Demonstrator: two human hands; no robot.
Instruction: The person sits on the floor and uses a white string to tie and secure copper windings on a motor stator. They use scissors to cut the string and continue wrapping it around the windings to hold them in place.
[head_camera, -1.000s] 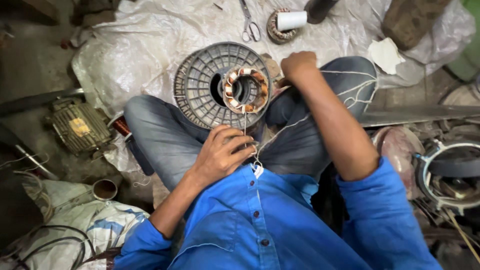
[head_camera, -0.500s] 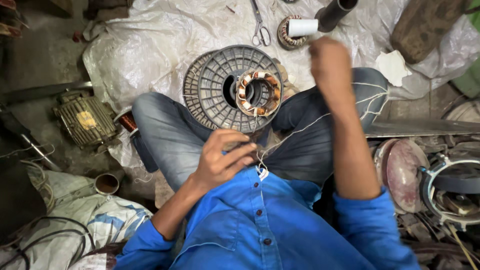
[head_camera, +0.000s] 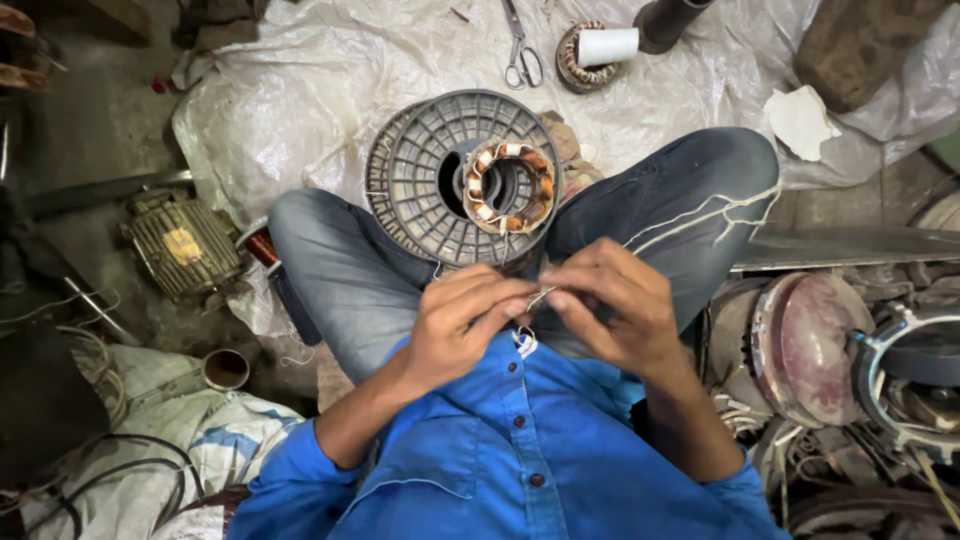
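Note:
I sit cross-legged in a blue shirt and grey jeans. My left hand (head_camera: 462, 325) and my right hand (head_camera: 612, 305) meet close to my chest, both pinching a thin white thread (head_camera: 690, 218) that trails over my right knee. Just beyond my hands, on my lap, rests a copper-wound motor stator (head_camera: 508, 187) set on a round grey plastic spool (head_camera: 420, 175). The fingertips nearly touch each other at the thread.
Scissors (head_camera: 520, 50), a white thread roll on another coil (head_camera: 598, 46) and a paper scrap (head_camera: 800, 120) lie on the plastic sheet ahead. A finned motor housing (head_camera: 185, 245) sits at left, metal motor parts (head_camera: 810, 345) at right, a small cup (head_camera: 225, 368) near left.
My right hand came down from its raised, outstretched position and joined my left hand at the thread near my chest. The view has tilted slightly.

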